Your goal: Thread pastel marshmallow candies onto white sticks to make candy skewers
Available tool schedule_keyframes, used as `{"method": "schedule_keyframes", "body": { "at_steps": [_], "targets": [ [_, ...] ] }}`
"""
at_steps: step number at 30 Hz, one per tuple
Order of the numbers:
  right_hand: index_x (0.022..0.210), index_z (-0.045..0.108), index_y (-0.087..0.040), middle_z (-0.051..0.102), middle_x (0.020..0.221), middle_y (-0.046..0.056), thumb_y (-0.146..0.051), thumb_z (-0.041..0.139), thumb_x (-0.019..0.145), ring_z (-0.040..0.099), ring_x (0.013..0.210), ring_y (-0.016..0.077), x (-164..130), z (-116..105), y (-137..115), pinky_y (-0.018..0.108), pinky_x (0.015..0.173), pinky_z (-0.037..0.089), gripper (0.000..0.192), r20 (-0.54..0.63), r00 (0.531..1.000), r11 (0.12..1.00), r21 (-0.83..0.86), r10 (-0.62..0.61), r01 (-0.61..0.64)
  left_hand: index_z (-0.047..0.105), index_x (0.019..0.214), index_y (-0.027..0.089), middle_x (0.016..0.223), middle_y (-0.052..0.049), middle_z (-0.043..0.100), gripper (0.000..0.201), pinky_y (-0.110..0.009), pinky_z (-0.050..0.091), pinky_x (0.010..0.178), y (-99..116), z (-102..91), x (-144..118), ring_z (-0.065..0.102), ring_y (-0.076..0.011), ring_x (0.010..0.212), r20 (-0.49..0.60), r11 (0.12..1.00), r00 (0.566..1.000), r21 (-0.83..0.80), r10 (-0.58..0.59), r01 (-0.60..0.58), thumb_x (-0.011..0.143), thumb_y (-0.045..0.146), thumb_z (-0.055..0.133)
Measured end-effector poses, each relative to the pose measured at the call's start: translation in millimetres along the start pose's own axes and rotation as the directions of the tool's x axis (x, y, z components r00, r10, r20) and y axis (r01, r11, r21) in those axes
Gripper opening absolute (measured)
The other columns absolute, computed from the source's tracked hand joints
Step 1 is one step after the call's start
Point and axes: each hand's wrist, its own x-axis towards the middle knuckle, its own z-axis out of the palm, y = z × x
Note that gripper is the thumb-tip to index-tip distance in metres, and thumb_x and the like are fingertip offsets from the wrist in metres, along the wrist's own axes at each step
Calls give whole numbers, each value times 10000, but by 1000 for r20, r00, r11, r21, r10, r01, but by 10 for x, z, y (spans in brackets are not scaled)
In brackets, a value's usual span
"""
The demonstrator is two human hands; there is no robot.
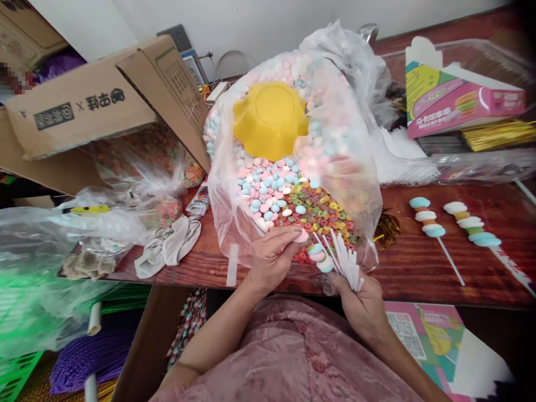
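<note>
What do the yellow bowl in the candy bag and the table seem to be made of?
The yellow bowl looks like smooth, matte plastic: even colour, moulded scalloped rim. The table appears to be reddish-brown wood or a wood-look veneer, with streaky grain lines and a slight sheen.

Clear plastic bag (355,184) holds pastel pink, blue and white round candies (268,190), multicoloured ring candies (322,212) in red, green, yellow and orange, and a yellow scalloped plastic bowl (270,120). White paper sticks (345,259) are plain; the two finished candy skewers (431,223) stack blue, white, orange and green, on a reddish-brown wood-grain table (419,262). Brown cardboard box (104,106) has black print, the triangular carton (456,95) is pink with yellow-green, and the buttoned shirt (293,357) is dusty pink with a faint pattern.
</note>
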Motion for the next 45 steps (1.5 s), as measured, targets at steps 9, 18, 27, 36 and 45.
{"method": "schedule_keyframes", "body": {
  "at_steps": [9, 18, 27, 36, 45],
  "targets": [
    [866, 684, -212, 523, 606, -33, -324, 586, 948, 459, 539, 132, 96, 18, 11, 241, 543, 399, 170, 74, 994, 994, 64, 86, -90, 762, 1138, 269, 1083, -51, 774, 271, -330, 597, 908, 5, 7, 14, 725, -181, 1001, 46, 971, 979, -128, -197, 201, 878, 202, 723],
    [1120, 734, -206, 600, 675, -28, -326, 512, 984, 498, 556, 121, 139, -175, -90, 223, 546, 408, 287, 143, 989, 993, -114, 42, -26, 774, 1106, 281, 1031, -38, 733, 274, -292, 562, 879, -31, -14, 66, 680, -151, 962, 91, 960, 970, -150, -225, 237, 839, 219, 772],
    [919, 693, -187, 596, 679, -31, -324, 553, 969, 485, 548, 112, 68, -147, -9, 220, 541, 402, 202, 86, 996, 997, -70, 29, -23, 762, 1134, 272, 1108, -69, 780, 278, -392, 613, 948, -42, 27, -68, 744, -198, 1014, 93, 990, 986, -17, -140, 142, 865, 205, 741],
    [900, 697, -208, 537, 600, -34, -262, 537, 946, 465, 509, 127, 72, -47, -28, 232, 515, 397, 175, 37, 999, 996, -88, 35, -32, 769, 1129, 241, 1120, -68, 780, 274, -387, 584, 980, -45, 174, -280, 735, -200, 1027, -2, 813, 839, -248, -544, 526, 927, 392, 661],
    [811, 645, -204, 554, 626, -27, -247, 521, 935, 499, 532, 130, 100, 15, 10, 225, 525, 417, 180, 87, 996, 997, -78, -6, 13, 791, 1020, 205, 1022, -70, 786, 348, -332, 561, 927, 30, 89, -34, 711, -201, 988, 151, 729, 775, -268, -614, 630, 892, 507, 673]
  ]
}}
